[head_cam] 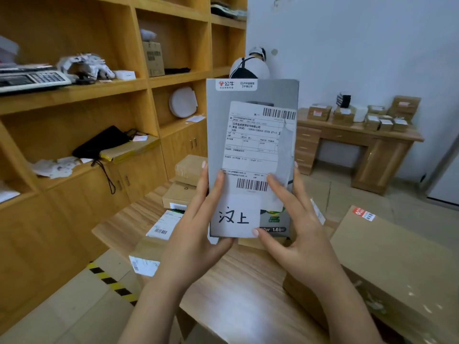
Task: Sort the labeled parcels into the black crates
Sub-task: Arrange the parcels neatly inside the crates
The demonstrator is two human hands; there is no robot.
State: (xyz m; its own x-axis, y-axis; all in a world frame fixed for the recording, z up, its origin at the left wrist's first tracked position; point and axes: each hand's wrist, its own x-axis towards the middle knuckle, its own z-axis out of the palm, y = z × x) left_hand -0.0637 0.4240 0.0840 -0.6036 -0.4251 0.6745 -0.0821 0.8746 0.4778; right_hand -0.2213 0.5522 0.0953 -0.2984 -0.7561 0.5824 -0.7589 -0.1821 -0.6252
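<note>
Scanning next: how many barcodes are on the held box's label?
2. One barcode sits top right on the box's label; the other is near its bottom, above the handwritten slip. Fingers may hide more.

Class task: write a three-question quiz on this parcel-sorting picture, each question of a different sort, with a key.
1. True or false: only one hand holds the grey box.
2. Where on the box's front is the handwritten note? A) top B) middle C) bottom
3. Fill in: at the back right, small cardboard parcels stand on a wooden ____.

Key
1. False: the left hand and the right hand both grip it.
2. C
3. desk
</note>
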